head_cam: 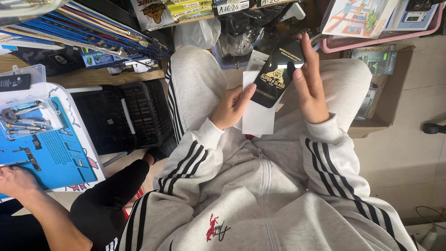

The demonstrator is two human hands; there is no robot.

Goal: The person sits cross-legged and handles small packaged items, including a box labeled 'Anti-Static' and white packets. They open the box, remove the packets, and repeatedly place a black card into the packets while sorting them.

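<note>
A co-worker's hand (16,181) rests on the blue repair mat (51,155), left of the black screen-protector sleeve (278,74). The left hand (231,106) pinches the sleeve's lower edge together with a white envelope (258,118) behind it. The right hand (310,86), fingers extended, steadies the sleeve's right edge above the lap. Such a light edge grip could let the sleeve slip, and squeezing harder might flex whatever is inside.

One head-worn camera looks steeply down from close above the wearer's lap (278,139), facing forward toward cluttered shelves (139,28); a bench (88,153) edge sits at frame left.
</note>
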